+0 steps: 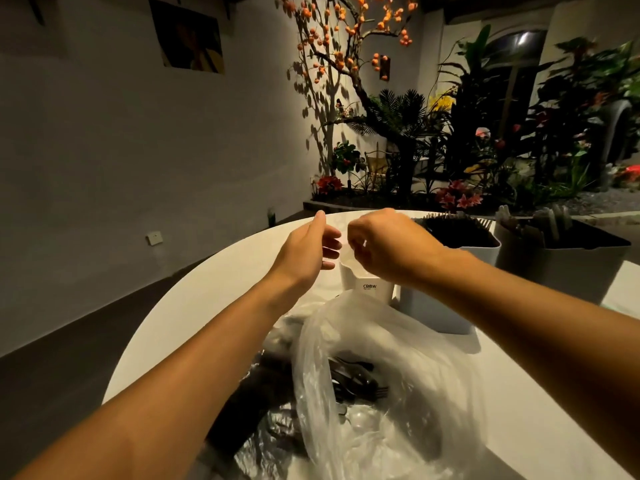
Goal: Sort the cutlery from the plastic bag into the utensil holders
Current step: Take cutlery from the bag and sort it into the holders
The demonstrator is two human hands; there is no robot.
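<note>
Cutlery (356,379) in plastic bag (381,358); left hand (308,247) released, right hand (384,244) grip seemingly clenched, contents unclear.

A round white surface (194,327) carries everything here. Nearest the camera lies a crumpled clear plastic bag (374,368), with black plastic cutlery (356,379) showing through it, forks among them. Just behind the bag stands a small white utensil holder (369,289) printed with "CRBW". To its right, touching or nearly so, stands a larger white holder (440,313) filled with black forks. Further right stands a grey holder (561,271) with pale utensils in it.
</note>
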